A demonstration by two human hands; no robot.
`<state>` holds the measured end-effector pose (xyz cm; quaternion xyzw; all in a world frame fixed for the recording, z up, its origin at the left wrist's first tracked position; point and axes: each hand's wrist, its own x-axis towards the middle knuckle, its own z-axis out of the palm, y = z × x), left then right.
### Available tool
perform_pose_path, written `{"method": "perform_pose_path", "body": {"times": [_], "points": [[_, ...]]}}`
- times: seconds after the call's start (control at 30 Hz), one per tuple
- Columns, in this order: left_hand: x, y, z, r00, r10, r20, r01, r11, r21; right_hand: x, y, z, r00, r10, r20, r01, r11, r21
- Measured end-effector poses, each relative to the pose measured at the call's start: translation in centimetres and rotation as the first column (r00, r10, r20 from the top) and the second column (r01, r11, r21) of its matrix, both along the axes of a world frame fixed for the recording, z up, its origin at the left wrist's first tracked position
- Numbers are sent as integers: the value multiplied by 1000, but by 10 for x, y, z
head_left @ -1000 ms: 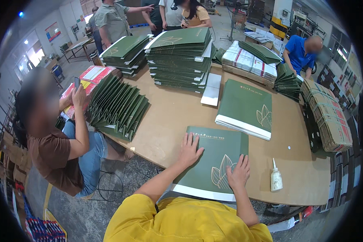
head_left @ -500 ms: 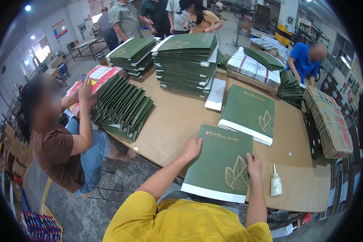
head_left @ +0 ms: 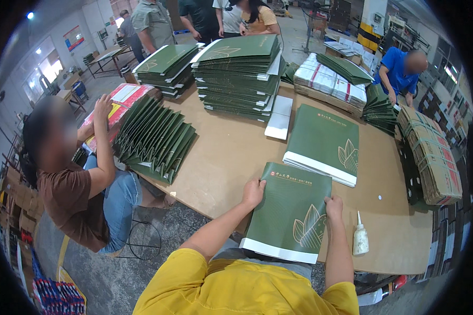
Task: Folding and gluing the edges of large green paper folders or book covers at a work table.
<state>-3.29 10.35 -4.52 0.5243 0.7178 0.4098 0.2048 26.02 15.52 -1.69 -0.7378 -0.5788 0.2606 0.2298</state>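
Observation:
A green printed sheet (head_left: 286, 210) with a gold leaf design and a white strip along its near edge is held up before me, at the table's front edge. It may be more than one sheet thick; I cannot tell. My left hand (head_left: 254, 193) grips its far left corner, fingers hidden underneath. On its right side, my right hand (head_left: 333, 208) pinches the edge with the thumb on top. Just beyond lies a stack of matching green sheets (head_left: 323, 139). To the right of my right hand stands a white glue bottle (head_left: 360, 239) with a narrow nozzle.
Tall piles of green folded pieces (head_left: 236, 79) stand at the back of the brown table (head_left: 220, 152). Fanned green pieces (head_left: 155, 139) lie on the left beside a seated person (head_left: 73, 194). Tied bundles (head_left: 431, 157) and a person in blue (head_left: 397, 73) are at right.
The held sheet has shifted slightly and turned a little more upright, both hands keeping their grip. The seated person's hands have moved, and the view has tilted slightly.

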Motion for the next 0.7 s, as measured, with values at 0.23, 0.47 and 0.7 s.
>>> {"method": "perform_pose_path", "body": {"times": [0.23, 0.47, 0.7], "points": [[12, 0, 13, 744, -147, -651, 131, 989, -74, -39, 59, 10, 993, -104, 63, 98, 992, 80], [11, 18, 24, 663, -455, -595, 307, 889, -339, -41, 52, 8, 988, -145, 49, 145, 989, 10], [3, 41, 6, 739, -367, -565, 429, 903, -25, -60, 40, -6, 955, -116, 272, 46, 966, 254]]}}
